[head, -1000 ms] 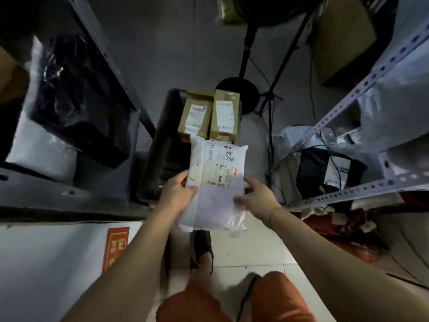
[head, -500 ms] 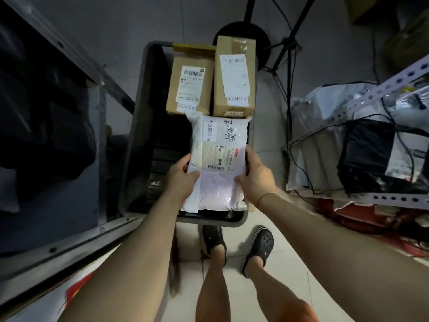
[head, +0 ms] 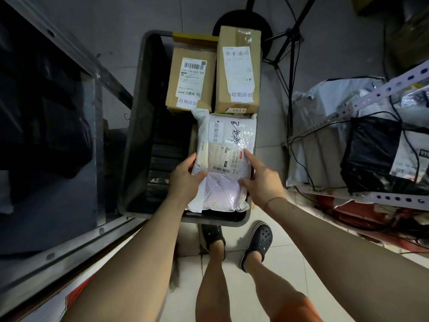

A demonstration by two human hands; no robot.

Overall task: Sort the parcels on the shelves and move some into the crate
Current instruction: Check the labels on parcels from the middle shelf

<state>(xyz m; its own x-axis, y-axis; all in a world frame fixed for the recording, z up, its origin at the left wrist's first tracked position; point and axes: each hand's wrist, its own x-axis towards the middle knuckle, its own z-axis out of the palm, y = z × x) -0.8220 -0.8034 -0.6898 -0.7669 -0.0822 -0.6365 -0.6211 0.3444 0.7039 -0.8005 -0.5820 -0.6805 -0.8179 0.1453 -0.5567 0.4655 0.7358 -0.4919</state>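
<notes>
Right now the person is lowering a white bubble-wrap parcel (head: 224, 162) into the dark crate (head: 141, 117), near side of the crate, just in front of the two cardboard boxes (head: 191, 80) standing at its far end. The left hand (head: 185, 180) is gripping the parcel's left edge; the right hand (head: 262, 180) is pressing its right edge with a forefinger stretched along the label. Whether the parcel is already resting on the crate floor is hard to tell. Next, I judge, both hands are letting go and turning back to the shelves (head: 380, 94) right of the crate. Compared with half a second ago, the parcel is sitting slightly deeper and the right forefinger is now extended.
</notes>
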